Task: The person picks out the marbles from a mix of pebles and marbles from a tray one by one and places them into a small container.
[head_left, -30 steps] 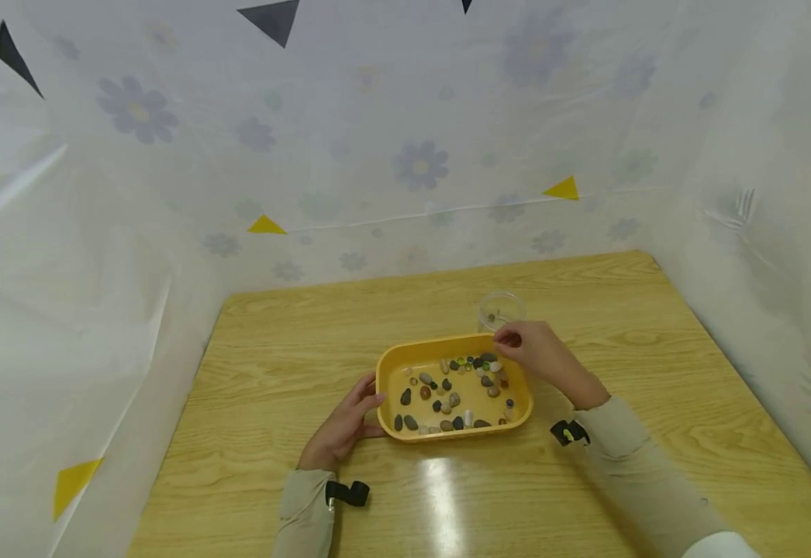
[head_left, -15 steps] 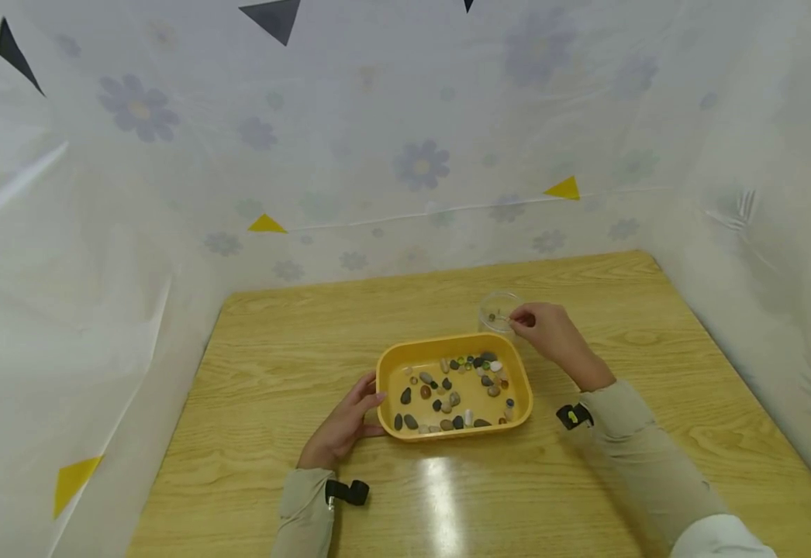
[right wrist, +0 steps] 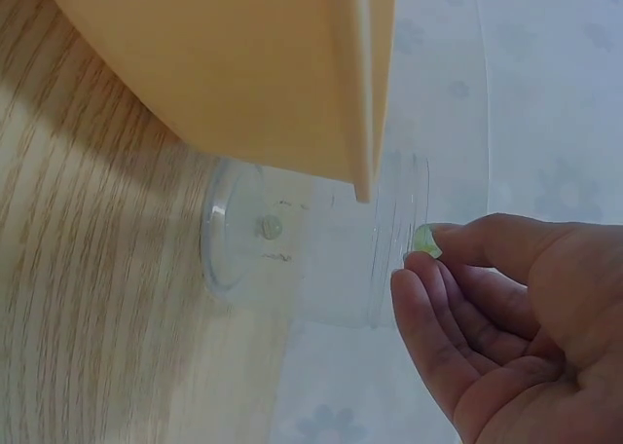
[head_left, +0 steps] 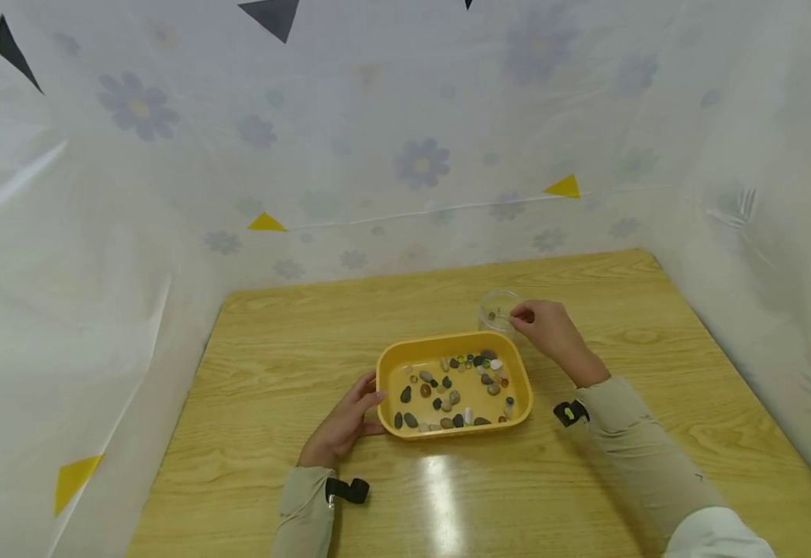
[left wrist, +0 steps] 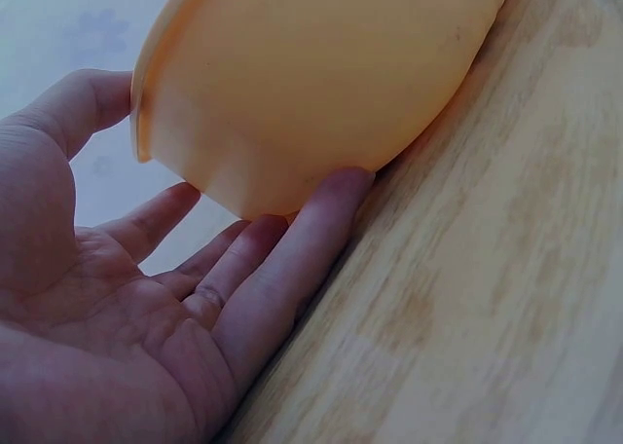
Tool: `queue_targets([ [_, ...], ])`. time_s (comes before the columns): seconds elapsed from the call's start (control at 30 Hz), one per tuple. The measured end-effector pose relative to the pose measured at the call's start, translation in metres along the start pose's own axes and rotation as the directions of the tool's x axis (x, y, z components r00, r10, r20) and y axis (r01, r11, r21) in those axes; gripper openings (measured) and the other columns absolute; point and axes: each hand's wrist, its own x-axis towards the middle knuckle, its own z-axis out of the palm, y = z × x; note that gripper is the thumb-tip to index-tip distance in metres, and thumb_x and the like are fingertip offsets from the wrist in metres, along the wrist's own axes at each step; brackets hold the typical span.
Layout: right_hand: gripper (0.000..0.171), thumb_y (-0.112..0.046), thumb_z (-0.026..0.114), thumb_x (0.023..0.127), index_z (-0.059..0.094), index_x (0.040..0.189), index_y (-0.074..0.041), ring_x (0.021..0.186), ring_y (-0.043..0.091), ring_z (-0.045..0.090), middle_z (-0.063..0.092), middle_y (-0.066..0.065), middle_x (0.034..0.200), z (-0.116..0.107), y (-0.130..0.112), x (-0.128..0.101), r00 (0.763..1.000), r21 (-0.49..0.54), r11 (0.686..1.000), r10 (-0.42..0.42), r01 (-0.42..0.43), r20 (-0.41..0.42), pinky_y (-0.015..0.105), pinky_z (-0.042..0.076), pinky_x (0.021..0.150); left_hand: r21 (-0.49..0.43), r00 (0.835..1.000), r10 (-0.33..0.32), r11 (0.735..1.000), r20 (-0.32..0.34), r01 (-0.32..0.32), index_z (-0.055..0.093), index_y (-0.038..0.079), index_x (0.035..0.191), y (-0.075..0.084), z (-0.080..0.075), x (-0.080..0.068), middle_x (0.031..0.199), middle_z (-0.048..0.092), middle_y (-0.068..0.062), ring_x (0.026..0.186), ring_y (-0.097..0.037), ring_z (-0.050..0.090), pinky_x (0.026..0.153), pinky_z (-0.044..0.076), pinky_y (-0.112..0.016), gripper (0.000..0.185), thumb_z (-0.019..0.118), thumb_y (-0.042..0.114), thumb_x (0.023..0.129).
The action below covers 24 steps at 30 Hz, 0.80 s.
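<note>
My left hand (head_left: 341, 425): at about 8 o'clock on the table (head_left: 252, 372), fingers straight and relaxed, flat against the near-left end of the yellow tray (head_left: 386, 370). It grips nothing; it only braces. If I lean too hard, I judge the tray could skid toward 2 o'clock and knock the cup.

Yellow tray: centre of the table, holding many small stones (head_left: 450, 391) spread loosely over its floor. A jolt would scatter them.

My right hand (head_left: 548, 329): at about 1 o'clock, just past the tray's far-right corner, thumb and fingertips (right wrist: 421, 269) pinched narrowly on a small pale-green bead (right wrist: 425, 240).

Pale-green bead: held right at the rim of the clear cup (right wrist: 292, 249), not yet inside. It is tiny and smooth, so I judge it could slip out before it is over the mouth, bounce on the wood and roll off.

Clear cup: at 1 o'clock, just beyond the tray, with one small piece (right wrist: 270, 227) already on its bottom. It looks light; a nudge from my knuckles on the rim could tip it.
</note>
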Motion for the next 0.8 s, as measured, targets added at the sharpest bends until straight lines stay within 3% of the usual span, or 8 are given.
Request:
queue_targets([
  [0.23,0.02,-0.015,0.061,0.091,0.067,0.103,0.0,0.084,0.026,0.061,0.065,0.013,0.094,0.002,0.001,-0.001,1.0,0.003,1.0,0.009,-0.009,-0.01,0.042,0.051,0.071,-0.002,1.0,0.004,1.0,-0.015,-0.004,0.022,0.021,0.147,-0.015,-0.007,0.008,0.146,0.025,-0.014,0.117,-0.035,0.046,0.077,0.052,-0.048,0.059,0.052,0.026,0.097],
  [0.8,0.023,-0.017,0.058,0.093,0.066,0.106,0.0,0.084,0.025,0.061,0.065,0.012,0.095,0.006,0.0,-0.007,0.997,0.038,0.999,0.014,-0.011,-0.074,0.041,0.052,0.071,0.001,0.999,0.02,1.0,-0.037,-0.02,0.027,0.021,0.146,-0.015,-0.007,0.006,0.143,0.028,-0.014,0.113,-0.032,0.049,0.076,0.052,-0.049,0.059,0.055,0.028,0.095],
])
